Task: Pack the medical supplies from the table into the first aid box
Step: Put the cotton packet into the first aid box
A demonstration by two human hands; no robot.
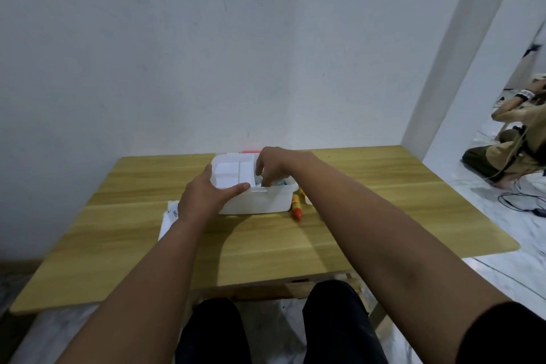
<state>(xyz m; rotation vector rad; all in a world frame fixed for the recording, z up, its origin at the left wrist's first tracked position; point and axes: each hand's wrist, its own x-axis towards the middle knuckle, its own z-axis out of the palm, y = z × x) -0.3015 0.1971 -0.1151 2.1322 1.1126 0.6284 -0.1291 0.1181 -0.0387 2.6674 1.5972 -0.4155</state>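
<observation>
A white first aid box [260,204] stands open near the far edge of the wooden table [369,216]. Its white divided tray [233,170] fills the left part. My left hand [204,195] grips the box's front left corner, thumb lying along the rim. My right hand [273,164] reaches down into the right part of the box, fingers curled over bluish items [280,183]; what they hold is hidden. A yellow and red tube [297,207] lies on the table just right of the box. A small white item [308,200] peeks out beside it.
White paper packets [170,217] lie on the table left of the box, partly under my left forearm. A red piece [251,151] shows behind the box against the wall. A person sits on the floor at the far right, with cables nearby.
</observation>
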